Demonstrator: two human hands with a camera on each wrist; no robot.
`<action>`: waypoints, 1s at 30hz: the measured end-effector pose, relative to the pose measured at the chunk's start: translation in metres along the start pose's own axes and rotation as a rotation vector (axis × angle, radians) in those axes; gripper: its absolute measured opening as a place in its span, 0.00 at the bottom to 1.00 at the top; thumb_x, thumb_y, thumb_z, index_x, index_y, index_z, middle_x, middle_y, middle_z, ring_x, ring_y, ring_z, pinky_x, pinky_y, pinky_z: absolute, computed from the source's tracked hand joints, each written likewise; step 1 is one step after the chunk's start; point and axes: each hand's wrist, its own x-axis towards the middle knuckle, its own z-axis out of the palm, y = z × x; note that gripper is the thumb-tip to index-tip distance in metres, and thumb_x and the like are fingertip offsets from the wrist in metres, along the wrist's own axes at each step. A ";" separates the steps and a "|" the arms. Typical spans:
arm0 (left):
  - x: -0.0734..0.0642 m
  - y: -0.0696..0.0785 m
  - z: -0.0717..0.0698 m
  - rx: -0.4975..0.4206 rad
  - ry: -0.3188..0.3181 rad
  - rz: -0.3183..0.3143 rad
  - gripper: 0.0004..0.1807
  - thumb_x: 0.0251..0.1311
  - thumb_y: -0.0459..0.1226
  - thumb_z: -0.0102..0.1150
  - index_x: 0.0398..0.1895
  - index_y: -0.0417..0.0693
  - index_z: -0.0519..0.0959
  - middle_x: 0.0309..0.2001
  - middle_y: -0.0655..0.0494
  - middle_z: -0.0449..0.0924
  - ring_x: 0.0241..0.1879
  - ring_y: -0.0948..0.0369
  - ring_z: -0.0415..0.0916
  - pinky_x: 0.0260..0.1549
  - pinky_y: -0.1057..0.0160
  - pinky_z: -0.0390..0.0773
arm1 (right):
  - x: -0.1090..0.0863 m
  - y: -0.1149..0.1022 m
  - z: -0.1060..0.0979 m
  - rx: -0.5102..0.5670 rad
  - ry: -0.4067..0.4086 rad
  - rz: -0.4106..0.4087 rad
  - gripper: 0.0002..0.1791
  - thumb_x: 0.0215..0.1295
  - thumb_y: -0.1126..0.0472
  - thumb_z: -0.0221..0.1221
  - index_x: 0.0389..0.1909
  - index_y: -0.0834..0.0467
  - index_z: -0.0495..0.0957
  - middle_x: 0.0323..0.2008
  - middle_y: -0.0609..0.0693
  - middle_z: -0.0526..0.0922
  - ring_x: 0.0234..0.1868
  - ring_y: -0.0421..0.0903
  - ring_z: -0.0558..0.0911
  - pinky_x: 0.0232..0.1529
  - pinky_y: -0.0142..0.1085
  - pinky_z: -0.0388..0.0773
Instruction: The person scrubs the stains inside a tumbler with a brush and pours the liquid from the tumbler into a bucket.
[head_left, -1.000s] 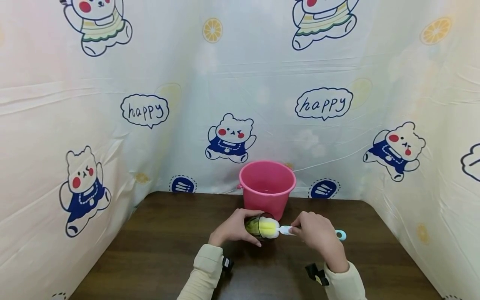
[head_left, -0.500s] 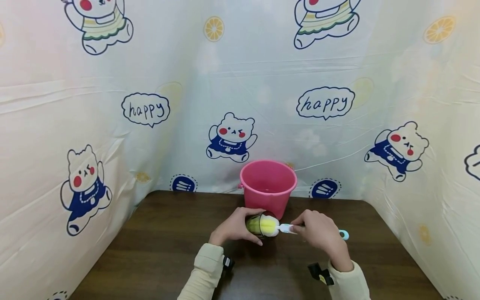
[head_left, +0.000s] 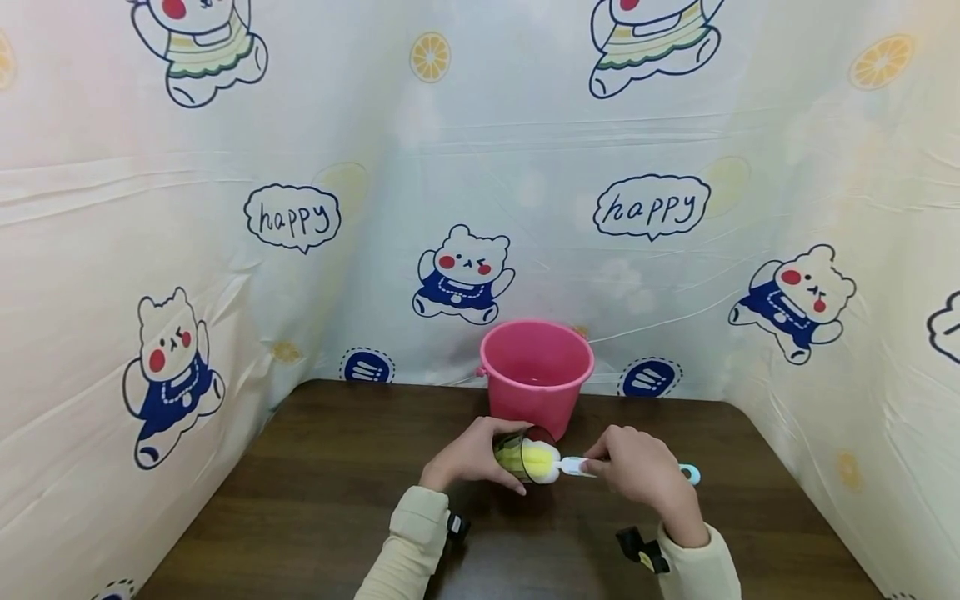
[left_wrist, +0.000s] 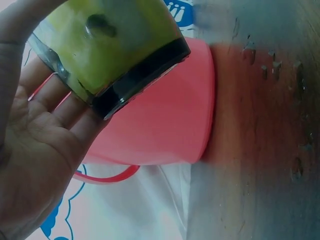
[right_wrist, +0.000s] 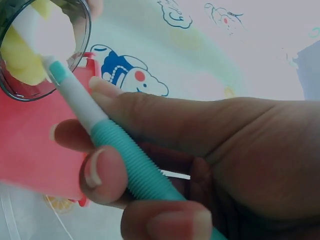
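Observation:
My left hand (head_left: 471, 454) grips a dark see-through glass (left_wrist: 120, 40), tipped on its side with its mouth toward the right. Inside it sits the yellow and white sponge head of a cup brush (head_left: 538, 462), filling much of the mouth in the right wrist view. My right hand (head_left: 637, 467) holds the brush by its white and teal ribbed handle (right_wrist: 127, 155), thumb on one side and fingers curled round the other. The teal loop at the handle's end shows beyond the right hand in the head view.
A pink bucket (head_left: 536, 400) stands on the dark wooden table (head_left: 337, 483) just behind the glass, near the back edge. Water drops (left_wrist: 276, 67) lie on the tabletop. A printed curtain (head_left: 540, 150) hangs behind and on both sides.
The brush and right hand have shifted slightly, and the glass's mouth is turned a little differently. Both hands keep their grip; the bucket stays in place.

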 end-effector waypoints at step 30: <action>0.001 -0.002 0.004 0.009 -0.002 0.010 0.48 0.38 0.42 0.87 0.69 0.58 0.76 0.62 0.67 0.79 0.61 0.67 0.74 0.63 0.58 0.75 | 0.008 0.003 0.006 -0.121 0.100 -0.017 0.06 0.59 0.54 0.73 0.33 0.50 0.91 0.27 0.43 0.86 0.23 0.41 0.73 0.23 0.36 0.71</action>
